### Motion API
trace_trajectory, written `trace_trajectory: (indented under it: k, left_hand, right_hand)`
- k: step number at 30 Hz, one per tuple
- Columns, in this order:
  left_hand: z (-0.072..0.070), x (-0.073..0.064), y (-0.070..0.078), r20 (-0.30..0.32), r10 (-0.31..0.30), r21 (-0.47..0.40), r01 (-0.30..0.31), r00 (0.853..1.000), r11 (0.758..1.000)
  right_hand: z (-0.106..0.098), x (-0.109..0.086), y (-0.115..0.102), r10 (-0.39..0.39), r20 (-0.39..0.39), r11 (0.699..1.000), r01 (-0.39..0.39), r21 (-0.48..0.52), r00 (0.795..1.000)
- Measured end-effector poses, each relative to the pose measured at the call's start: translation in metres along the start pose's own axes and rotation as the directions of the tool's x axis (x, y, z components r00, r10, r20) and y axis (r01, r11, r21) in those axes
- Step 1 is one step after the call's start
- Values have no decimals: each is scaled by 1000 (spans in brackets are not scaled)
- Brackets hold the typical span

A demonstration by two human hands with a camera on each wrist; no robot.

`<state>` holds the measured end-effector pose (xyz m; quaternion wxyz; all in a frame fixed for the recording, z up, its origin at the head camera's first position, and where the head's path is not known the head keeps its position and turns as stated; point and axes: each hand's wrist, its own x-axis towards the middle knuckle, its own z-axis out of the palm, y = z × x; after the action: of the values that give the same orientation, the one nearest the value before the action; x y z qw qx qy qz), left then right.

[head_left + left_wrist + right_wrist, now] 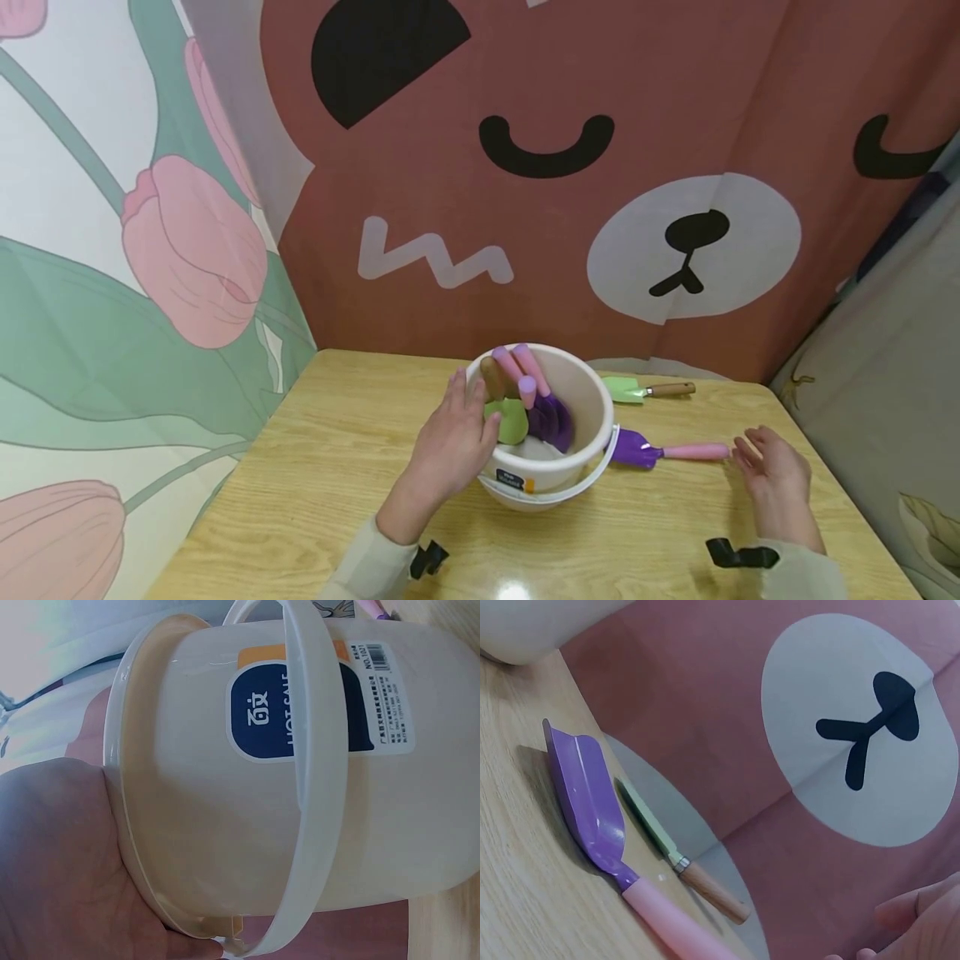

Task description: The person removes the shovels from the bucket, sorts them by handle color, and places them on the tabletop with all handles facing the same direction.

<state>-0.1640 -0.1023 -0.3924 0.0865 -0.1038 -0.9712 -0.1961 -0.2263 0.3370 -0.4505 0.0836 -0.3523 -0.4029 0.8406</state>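
Observation:
A white bucket [540,475] stands upright on the table, its handle hanging down at the front. Inside it are several hand tools with pink handles [528,367], purple blades [551,423], a brown handle [492,377] and a green blade [512,422]. My left hand [455,437] rests against the bucket's left rim with fairly straight fingers; the left wrist view shows the palm beside the rim. To the bucket's right lies a purple scoop [585,791] with a pink handle. My right hand [776,475] is just past that handle's end, fingers loosely bent, holding nothing.
Behind the purple scoop lies a green trowel [626,389] with a wooden handle. The wooden table [330,450] meets a bear-print curtain [420,167] at the back. Floral fabric [195,250] hangs at the left, and pale fabric [885,350] at the right.

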Motion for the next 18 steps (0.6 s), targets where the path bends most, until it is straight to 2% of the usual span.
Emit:
trace_trajectory:
  k: [12,18]
  left_hand:
    - [1,0,-1,-11,12,11,-12,1000,1000]
    - [1,0,-1,-6,8,9,-8,1000,1000]
  right_hand:
    - [15,-16,-3,-86,64,983,95,-159,994]
    - [21,-26,-4,-120,134,965,147,-218,984]
